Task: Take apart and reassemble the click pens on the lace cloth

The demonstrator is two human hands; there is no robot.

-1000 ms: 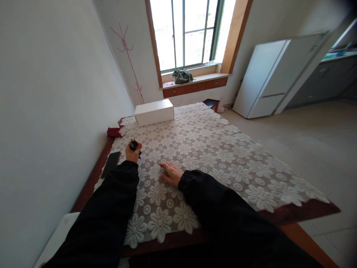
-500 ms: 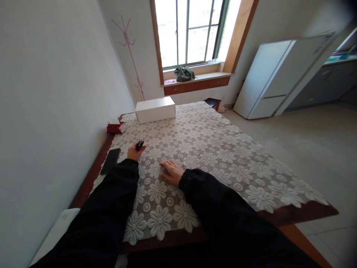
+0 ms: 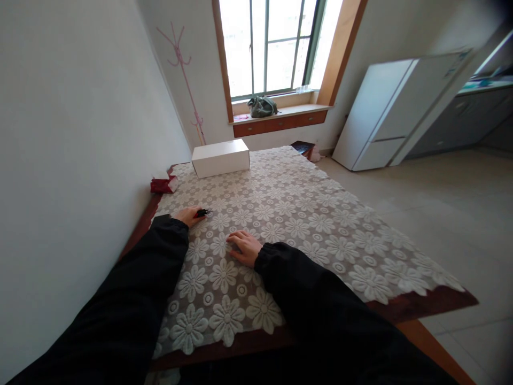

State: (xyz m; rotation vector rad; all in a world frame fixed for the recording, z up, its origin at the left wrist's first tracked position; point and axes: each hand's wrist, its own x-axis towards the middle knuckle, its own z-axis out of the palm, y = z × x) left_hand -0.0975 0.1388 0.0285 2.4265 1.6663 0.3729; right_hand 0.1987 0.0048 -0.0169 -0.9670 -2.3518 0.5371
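My left hand (image 3: pixel 189 216) is closed around a small bunch of pens (image 3: pixel 202 213), dark with thin tips pointing right and a bit of red near the fingers. It is low over the left part of the flowered lace tablecloth (image 3: pixel 262 213); whether it touches the cloth I cannot tell. My right hand (image 3: pixel 244 248) lies on the tablecloth, palm down, fingers stretched out and holding nothing. Only a corner of a flat dark slab, perhaps a phone (image 3: pixel 161 218), shows; my left sleeve covers the remainder.
A long white box (image 3: pixel 220 159) stands at the far end of the table. A red tissue pack (image 3: pixel 163 185) sits by the left edge, close to the wall. Beyond are a pink coat stand (image 3: pixel 185 69), a bag (image 3: pixel 262 106) on the windowsill, and a white fridge (image 3: pixel 371 115).
My left hand has turned and shifted slightly left, so the pens now lie nearly level, pointing right. My left sleeve now covers most of the dark slab. My right hand stays put.
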